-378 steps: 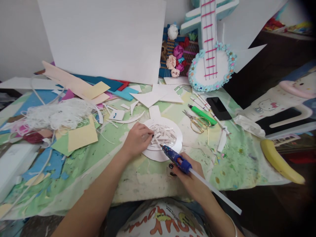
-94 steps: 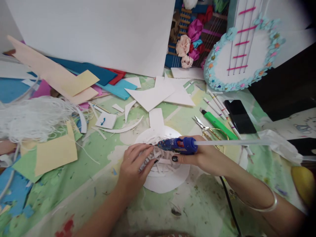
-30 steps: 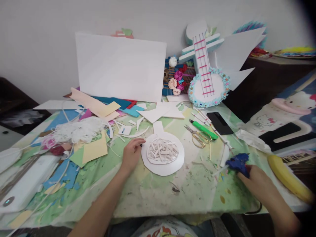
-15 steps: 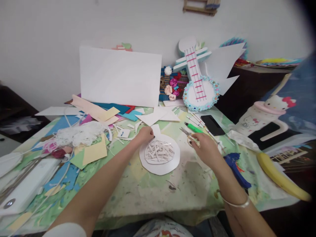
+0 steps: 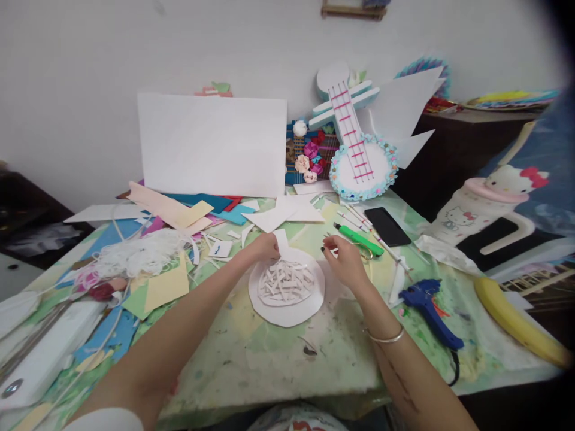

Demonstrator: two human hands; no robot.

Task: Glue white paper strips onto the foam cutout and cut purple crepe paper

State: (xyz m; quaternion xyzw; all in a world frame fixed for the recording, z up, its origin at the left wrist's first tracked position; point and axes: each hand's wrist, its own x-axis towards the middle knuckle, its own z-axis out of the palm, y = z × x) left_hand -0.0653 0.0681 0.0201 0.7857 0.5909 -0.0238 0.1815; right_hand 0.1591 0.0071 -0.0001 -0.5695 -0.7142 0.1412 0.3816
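One white cutout [image 5: 287, 316] lies front-to-back, neck [image 5: 282, 238] pointing away, left hand [image 5: 268, 246] pressed together, right hand [image 5: 344, 261] unclear in its grip.

Your glue gun [image 5: 429, 312] looks like smooth plastic, your bracelet [image 5: 388, 340] shiny metal, and those strips [image 5: 287, 283] matt, kinda papery.

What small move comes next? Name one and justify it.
Probably bring the right hand onto the white disc to steady its near-right rim: that hand is close beside it, the left hand is up at its far edge, and the blue glue gun lies out of both hands.
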